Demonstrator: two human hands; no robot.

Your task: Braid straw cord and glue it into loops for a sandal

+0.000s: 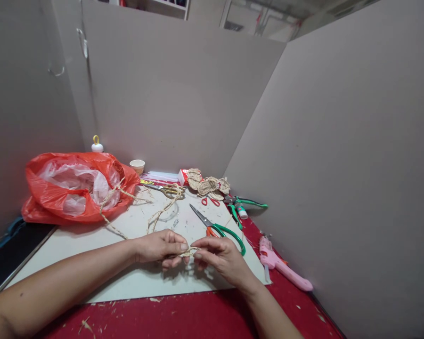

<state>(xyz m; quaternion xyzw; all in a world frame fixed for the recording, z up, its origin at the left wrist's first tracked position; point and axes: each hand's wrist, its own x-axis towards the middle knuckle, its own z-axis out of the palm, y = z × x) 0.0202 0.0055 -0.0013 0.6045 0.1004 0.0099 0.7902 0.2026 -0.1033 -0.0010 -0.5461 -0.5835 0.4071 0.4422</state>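
Note:
A braided straw cord (158, 213) runs over the white board (127, 282) to my hands. My left hand (169, 248) pinches the cord between thumb and fingers, just above the board. Beside it on the right, my right hand (215, 256) is closed on the same cord's looped end. Right behind my hands lie green-handled scissors (219, 228), blades pointing back and left. Another stretch of the braid (109, 221) trails from the red bag toward my left forearm.
A red plastic bag (49, 197) sits at the left. Gold-handled scissors (167, 189), a paper cup (137, 165) and braided straw pieces (208, 187) lie at the back. Green-handled pliers (249, 202) and a pink glue gun (286, 270) are on the right, near the grey partition (339, 165).

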